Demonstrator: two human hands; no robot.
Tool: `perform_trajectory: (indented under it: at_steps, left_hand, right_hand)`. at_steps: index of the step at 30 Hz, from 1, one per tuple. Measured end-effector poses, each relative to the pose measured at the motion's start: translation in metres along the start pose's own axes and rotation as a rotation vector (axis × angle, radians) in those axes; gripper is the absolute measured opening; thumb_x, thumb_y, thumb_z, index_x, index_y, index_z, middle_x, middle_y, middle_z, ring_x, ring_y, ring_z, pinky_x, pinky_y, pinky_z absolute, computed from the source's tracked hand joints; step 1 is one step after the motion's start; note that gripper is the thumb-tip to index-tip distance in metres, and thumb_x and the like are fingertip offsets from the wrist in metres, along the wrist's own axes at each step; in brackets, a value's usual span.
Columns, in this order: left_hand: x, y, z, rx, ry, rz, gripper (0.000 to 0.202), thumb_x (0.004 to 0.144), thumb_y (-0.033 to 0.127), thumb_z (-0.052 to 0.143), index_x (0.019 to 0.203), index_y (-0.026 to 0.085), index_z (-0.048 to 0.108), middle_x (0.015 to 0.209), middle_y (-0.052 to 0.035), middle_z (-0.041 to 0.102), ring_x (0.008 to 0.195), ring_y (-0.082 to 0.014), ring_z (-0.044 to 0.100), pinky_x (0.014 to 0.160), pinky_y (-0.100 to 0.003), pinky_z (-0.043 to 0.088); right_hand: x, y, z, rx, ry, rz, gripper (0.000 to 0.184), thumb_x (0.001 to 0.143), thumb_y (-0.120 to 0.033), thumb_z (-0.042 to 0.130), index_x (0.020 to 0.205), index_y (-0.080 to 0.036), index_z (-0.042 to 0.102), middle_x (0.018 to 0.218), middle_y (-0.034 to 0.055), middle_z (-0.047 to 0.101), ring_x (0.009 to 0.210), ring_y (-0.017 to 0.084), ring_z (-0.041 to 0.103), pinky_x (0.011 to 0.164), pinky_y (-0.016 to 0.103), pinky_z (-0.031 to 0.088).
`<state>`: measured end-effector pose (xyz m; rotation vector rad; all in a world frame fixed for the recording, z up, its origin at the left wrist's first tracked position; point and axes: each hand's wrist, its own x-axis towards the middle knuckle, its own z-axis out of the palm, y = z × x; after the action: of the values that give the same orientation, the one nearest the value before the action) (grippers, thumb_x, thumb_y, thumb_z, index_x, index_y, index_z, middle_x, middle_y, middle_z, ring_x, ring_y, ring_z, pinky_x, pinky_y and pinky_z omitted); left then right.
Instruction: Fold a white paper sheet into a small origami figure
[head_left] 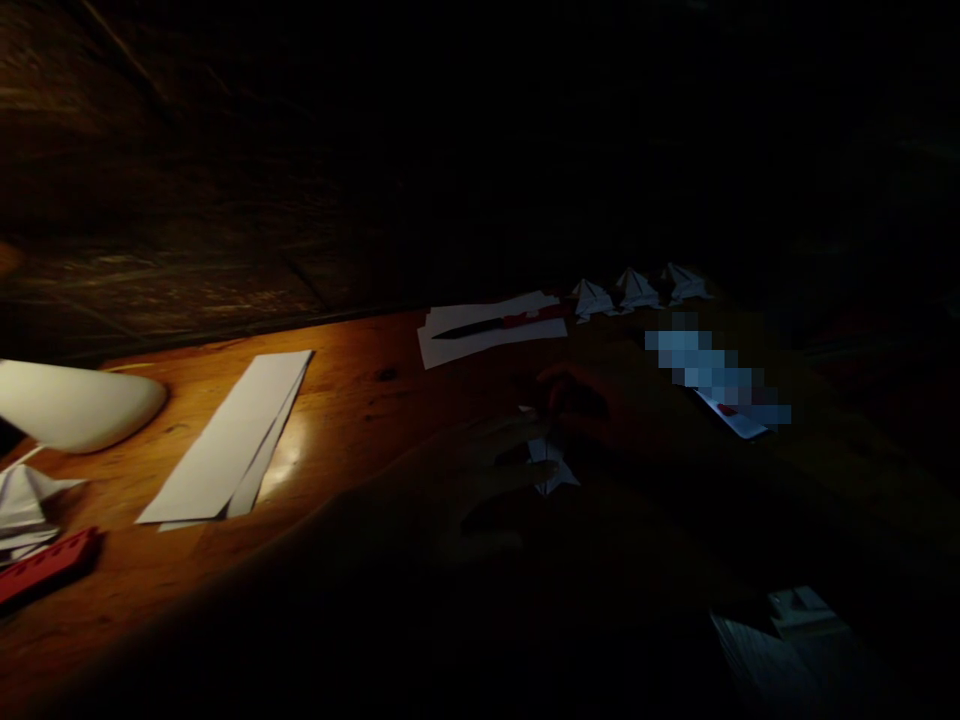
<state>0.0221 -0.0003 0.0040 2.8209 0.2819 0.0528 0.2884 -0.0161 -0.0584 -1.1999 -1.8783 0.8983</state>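
Note:
In the dim middle of the table lies a small folded white paper figure (pixel 551 468) with pointed corners. My left hand (pixel 465 480) reaches over from the left, fingers stretched out and spread, their tips touching the paper. On the far side, my right hand (pixel 581 392) has its fingers bent together at the paper's upper end; deep shadow hides part of the contact. Behind my hands, a knife (pixel 480 326) with a dark blade and red handle rests on several white paper sheets (pixel 442 350).
Three folded paper figures (pixel 638 290) stand in a row at the back. White paper strips (pixel 232 435) lie left, near a white lamp-like object (pixel 90 405), a red object (pixel 52 565) and another folded paper (pixel 26 500). A lit phone-like device (pixel 739 420) lies right.

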Motion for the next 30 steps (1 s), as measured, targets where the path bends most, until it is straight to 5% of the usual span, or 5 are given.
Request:
perform_trajectory:
  at_steps: [7,14,24,30]
  left_hand:
    - [-0.001,-0.002,0.006,-0.021,0.014,-0.011,0.046,0.101,0.04,0.066,0.14,0.017,0.057,0.146,-0.0134,0.056,0.129,-0.0308,0.059,0.107,-0.056,0.051]
    - [-0.005,-0.003,0.017,-0.037,0.032,-0.039,0.064,0.095,0.049,0.069,0.15,0.023,0.052,0.17,-0.0136,0.027,0.155,-0.0396,0.031,0.123,-0.058,0.035]
    - [-0.003,-0.001,0.016,-0.07,0.02,-0.055,0.083,0.093,0.054,0.069,0.161,0.02,0.036,0.169,-0.0157,0.031,0.153,-0.0395,0.034,0.124,-0.057,0.035]
    - [-0.001,-0.003,0.017,-0.078,0.031,-0.07,0.077,0.095,0.053,0.067,0.16,0.023,0.039,0.169,-0.0133,0.032,0.155,-0.0388,0.032,0.125,-0.058,0.034]
  right_hand:
    - [0.004,0.008,0.003,0.004,0.013,-0.014,0.054,0.087,-0.014,0.066,0.136,-0.034,0.06,0.103,0.001,0.071,0.091,0.02,0.068,0.081,0.035,0.052]
    - [0.003,0.006,-0.007,0.047,-0.05,-0.044,0.055,0.088,-0.015,0.068,0.139,-0.033,0.058,0.106,0.0008,0.072,0.1,0.021,0.07,0.091,0.038,0.053]
    - [0.003,0.005,0.0,-0.025,0.007,-0.034,0.052,0.086,-0.012,0.064,0.134,-0.033,0.062,0.109,0.0008,0.073,0.1,0.021,0.07,0.089,0.036,0.053]
    - [0.002,0.006,0.002,-0.015,0.018,-0.033,0.044,0.086,-0.01,0.062,0.124,-0.03,0.065,0.108,0.0014,0.073,0.098,0.02,0.07,0.088,0.036,0.054]
